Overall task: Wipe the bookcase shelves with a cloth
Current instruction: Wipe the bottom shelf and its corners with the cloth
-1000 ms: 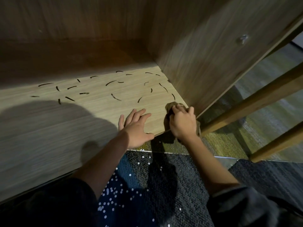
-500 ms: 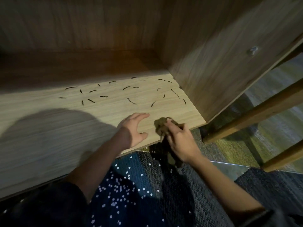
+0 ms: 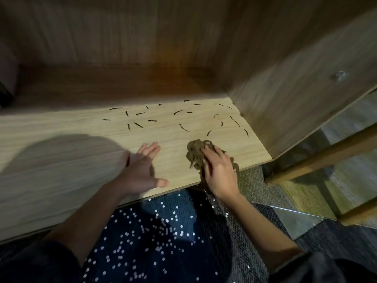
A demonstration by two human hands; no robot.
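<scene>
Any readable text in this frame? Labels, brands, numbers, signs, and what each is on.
None readable.
Dark curved marks on the shelf: loose strokes, not letters or digits.
Blue fabric: white dots only, no characters.
Cloth under the right hand: no tag or print visible.
Metal fitting on the side panel: too blurred to show any marking.

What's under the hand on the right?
A crumpled brown cloth, held on the wooden shelf by the right hand. The shelf patch beneath the cloth is hidden.
</scene>
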